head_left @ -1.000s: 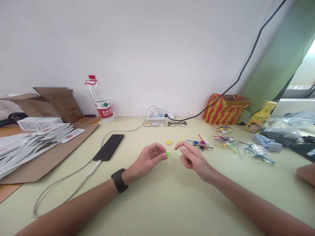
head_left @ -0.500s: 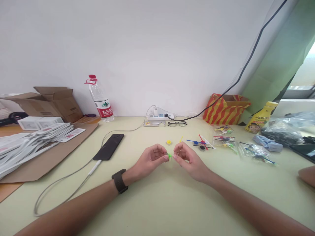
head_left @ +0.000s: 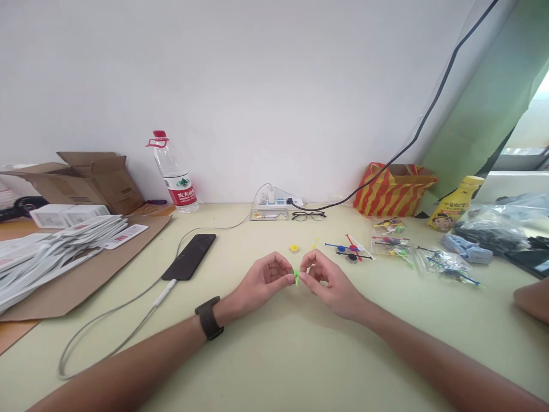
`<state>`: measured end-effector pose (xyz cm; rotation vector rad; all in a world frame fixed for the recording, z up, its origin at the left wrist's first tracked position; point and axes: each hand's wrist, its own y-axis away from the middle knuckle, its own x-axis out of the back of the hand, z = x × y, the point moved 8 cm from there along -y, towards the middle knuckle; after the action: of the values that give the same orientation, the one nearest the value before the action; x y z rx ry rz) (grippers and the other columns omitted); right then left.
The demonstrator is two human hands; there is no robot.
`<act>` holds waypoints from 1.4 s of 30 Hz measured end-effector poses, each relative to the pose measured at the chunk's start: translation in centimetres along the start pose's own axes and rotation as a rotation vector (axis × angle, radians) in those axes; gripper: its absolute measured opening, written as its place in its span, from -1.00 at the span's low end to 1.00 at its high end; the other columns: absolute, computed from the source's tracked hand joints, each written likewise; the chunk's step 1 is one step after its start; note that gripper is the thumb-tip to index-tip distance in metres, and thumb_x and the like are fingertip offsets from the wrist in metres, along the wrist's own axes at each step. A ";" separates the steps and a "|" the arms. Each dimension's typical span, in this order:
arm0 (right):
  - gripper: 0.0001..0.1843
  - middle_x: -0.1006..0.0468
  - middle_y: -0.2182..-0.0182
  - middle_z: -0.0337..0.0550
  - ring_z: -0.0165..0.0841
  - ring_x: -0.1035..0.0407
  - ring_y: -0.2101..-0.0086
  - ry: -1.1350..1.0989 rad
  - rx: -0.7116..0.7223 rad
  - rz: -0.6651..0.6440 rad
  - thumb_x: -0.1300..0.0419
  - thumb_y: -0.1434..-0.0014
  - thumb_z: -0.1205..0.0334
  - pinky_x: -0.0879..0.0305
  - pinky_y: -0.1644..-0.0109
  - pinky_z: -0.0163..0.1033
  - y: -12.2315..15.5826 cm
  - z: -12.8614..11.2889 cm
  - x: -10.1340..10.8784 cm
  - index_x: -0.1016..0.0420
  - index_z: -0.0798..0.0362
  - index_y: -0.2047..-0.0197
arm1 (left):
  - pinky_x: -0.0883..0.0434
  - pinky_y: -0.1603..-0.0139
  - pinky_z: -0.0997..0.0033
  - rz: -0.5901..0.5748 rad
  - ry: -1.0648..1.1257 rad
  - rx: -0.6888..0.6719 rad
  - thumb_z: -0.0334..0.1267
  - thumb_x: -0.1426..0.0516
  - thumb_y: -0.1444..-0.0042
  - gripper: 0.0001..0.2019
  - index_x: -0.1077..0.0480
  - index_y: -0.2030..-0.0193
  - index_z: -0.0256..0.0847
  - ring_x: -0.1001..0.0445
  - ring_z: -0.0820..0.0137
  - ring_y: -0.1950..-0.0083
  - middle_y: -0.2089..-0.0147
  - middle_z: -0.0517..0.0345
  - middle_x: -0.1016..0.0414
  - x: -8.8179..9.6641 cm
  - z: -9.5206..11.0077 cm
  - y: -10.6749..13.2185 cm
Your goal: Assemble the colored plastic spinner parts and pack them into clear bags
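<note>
A small bright green plastic piece (head_left: 296,277) is held up over the table, its narrow end pointing down. My left hand (head_left: 270,278) pinches it between thumb and forefinger. The fingertips of my right hand (head_left: 328,284) are closed on its other side; how its parts fit together is too small to make out. Just beyond my hands lie a round yellow piece (head_left: 294,248) and a thin yellow strip (head_left: 315,243). To the right sit a blue arrow spinner (head_left: 341,249), a red arrow spinner (head_left: 353,248) and a black arrow spinner (head_left: 351,257).
Bagged spinners (head_left: 448,264) lie at the right, near a yellow bottle (head_left: 455,205) and a striped bag (head_left: 392,191). Glasses (head_left: 309,216) and a power strip (head_left: 281,201) are by the wall. A phone (head_left: 189,256) on a cable is at left. Another person's arm (head_left: 532,298) shows at right.
My right hand has moved slightly left, closing the gap to my left hand, and its fingertips now meet the green piece. More of the green piece's narrow end shows below the fingers.
</note>
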<state>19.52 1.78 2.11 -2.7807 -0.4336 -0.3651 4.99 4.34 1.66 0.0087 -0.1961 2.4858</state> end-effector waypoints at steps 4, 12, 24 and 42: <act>-0.87 -0.41 0.22 -0.27 -0.45 -0.27 0.42 0.013 0.013 -0.006 -0.16 -0.41 0.12 -0.20 0.35 -0.26 0.0 0.0 0.0 -0.31 -0.05 0.07 | -0.46 -0.01 0.28 -0.006 -0.012 -0.001 -0.13 -0.32 -0.26 -0.75 -0.40 0.12 -0.22 -0.53 0.32 0.07 0.13 0.07 -0.55 -0.2 0.1 0.0; -0.86 -0.40 0.26 -0.30 -0.46 -0.28 0.44 0.030 0.018 -0.031 -0.17 -0.41 0.16 -0.24 0.33 -0.25 -0.2 0.3 -0.5 -0.34 -0.05 0.01 | -0.47 -0.01 0.26 -0.032 0.002 0.002 -0.15 -0.30 -0.29 -0.77 -0.38 0.11 -0.20 -0.54 0.31 0.05 0.12 0.07 -0.56 -0.3 -0.1 0.1; -0.50 -0.36 -0.25 0.06 -0.31 -0.41 0.21 0.285 0.387 0.226 -0.05 -0.47 0.18 -0.43 0.11 -0.10 1.2 -3.2 1.7 -0.07 -0.16 -0.40 | -0.47 0.01 0.28 -0.017 0.050 0.018 -0.16 -0.31 -0.27 -0.77 -0.40 0.15 -0.23 -0.52 0.37 0.14 0.22 0.13 -0.51 -0.1 0.1 0.1; -0.85 -0.45 0.22 -0.24 -0.41 -0.29 0.41 0.057 0.099 0.011 -0.15 -0.42 0.14 -0.22 0.36 -0.25 0.1 -0.2 -0.2 -0.27 -0.06 0.01 | -0.48 -0.07 0.18 -0.004 0.036 0.015 -0.13 -0.31 -0.27 -0.76 -0.41 0.13 -0.23 -0.55 0.31 0.09 0.17 0.06 -0.55 0.1 0.0 0.1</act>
<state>19.37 1.55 2.20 -2.6692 -0.4110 -0.4074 4.86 4.38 1.64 -0.0292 -0.1618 2.4813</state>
